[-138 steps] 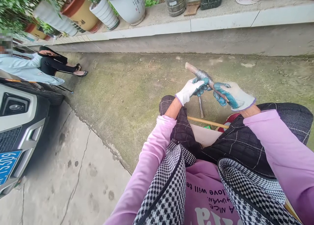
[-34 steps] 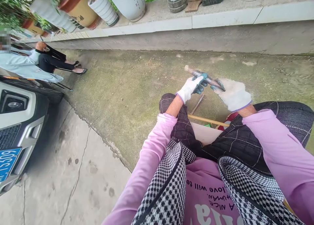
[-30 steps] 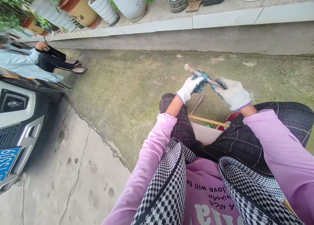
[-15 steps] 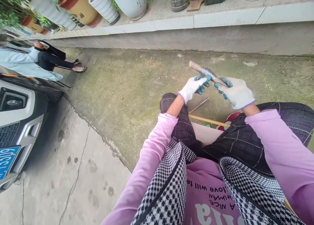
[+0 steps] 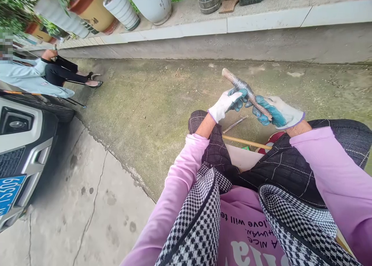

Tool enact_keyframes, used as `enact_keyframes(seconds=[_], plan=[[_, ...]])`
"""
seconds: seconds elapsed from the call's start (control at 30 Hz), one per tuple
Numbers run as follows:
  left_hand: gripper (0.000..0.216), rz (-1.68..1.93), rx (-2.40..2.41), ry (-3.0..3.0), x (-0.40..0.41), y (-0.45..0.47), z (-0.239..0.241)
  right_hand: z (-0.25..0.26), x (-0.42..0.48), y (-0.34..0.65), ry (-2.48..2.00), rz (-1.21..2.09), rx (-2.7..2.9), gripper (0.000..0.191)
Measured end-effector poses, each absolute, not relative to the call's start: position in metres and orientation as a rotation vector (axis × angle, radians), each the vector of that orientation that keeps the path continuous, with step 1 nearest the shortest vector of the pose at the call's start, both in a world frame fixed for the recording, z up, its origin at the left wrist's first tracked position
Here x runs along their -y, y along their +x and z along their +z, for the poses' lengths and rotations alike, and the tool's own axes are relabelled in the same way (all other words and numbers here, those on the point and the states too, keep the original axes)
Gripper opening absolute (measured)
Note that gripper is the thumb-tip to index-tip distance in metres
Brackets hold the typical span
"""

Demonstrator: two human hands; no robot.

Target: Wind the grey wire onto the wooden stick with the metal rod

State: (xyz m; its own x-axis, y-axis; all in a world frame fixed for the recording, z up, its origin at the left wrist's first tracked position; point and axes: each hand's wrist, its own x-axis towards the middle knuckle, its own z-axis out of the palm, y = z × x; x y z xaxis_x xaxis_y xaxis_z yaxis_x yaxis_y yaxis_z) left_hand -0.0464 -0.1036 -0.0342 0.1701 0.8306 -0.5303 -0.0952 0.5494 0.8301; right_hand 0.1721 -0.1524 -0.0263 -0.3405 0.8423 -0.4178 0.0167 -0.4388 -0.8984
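Note:
Both of my hands wear white gloves with blue-green coated fingers and palms. A brown stick, its middle wrapped in something shiny and silvery, slants between them above the ground. My left hand pinches it just below the wrapped part, thumb on top. Around its lower end are the fingers of my right hand, with the bare tip lying across the coated palm. The stick's upper end points away from me. Beneath the hands, a thin rod lies near a yellowish pole between my knees.
A low tiled ledge runs across the far side, bearing several plant pots. At the left are a parked car and a seated person. A cracked concrete slab borders the mossy ground.
My right hand has turned its palm upward and shifted down along the stick, exposing the lower end. My left hand keeps its hold. The seated person's hand has shifted slightly.

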Motion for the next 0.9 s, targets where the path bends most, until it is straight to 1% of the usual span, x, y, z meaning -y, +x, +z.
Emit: enact_keyframes(seconds=[0.13, 0.2, 0.33, 0.4, 0.43, 0.5, 0.53, 0.63, 0.7, 0.77, 0.83, 0.9], plan=[[0.037, 0.707, -1.227, 0.771, 0.104, -0.046, -0.033, -0.028, 0.148, 0.171, -1.448, 1.665, 1.132, 0.041], [0.032, 0.689, -1.246, 0.764, 0.104, -0.045, -0.029, -0.031, 0.145, 0.17, -1.563, 1.53, 1.199, 0.034], [0.035, 0.668, -1.3, 0.735, 0.104, -0.042, -0.022, -0.036, 0.142, 0.169, -1.813, 1.037, 1.659, 0.009], [0.036, 0.673, -1.308, 0.727, 0.103, -0.041, -0.023, -0.037, 0.142, 0.167, -1.873, 0.82, 1.893, 0.005], [0.037, 0.682, -1.31, 0.722, 0.102, -0.041, -0.025, -0.037, 0.141, 0.166, -1.88, 0.766, 1.957, 0.005], [0.038, 0.711, -1.313, 0.71, 0.1, -0.042, -0.028, -0.036, 0.141, 0.164, -1.858, 0.82, 1.932, 0.009], [0.039, 0.727, -1.312, 0.703, 0.1, -0.043, -0.03, -0.035, 0.142, 0.164, -1.825, 0.942, 1.838, 0.013], [0.038, 0.755, -1.281, 0.705, 0.1, -0.046, -0.033, -0.029, 0.146, 0.167, -1.59, 1.521, 1.433, 0.04], [0.036, 0.747, -1.251, 0.73, 0.101, -0.047, -0.034, -0.025, 0.15, 0.17, -1.404, 1.796, 1.253, 0.055], [0.034, 0.736, -1.227, 0.762, 0.102, -0.048, -0.035, -0.021, 0.153, 0.172, -1.336, 1.86, 1.192, 0.06], [0.031, 0.728, -1.22, 0.792, 0.102, -0.047, -0.038, -0.019, 0.153, 0.17, -1.382, 1.783, 1.169, 0.06], [0.028, 0.709, -1.228, 0.82, 0.101, -0.046, -0.04, -0.021, 0.151, 0.168, -1.47, 1.674, 1.171, 0.056]])
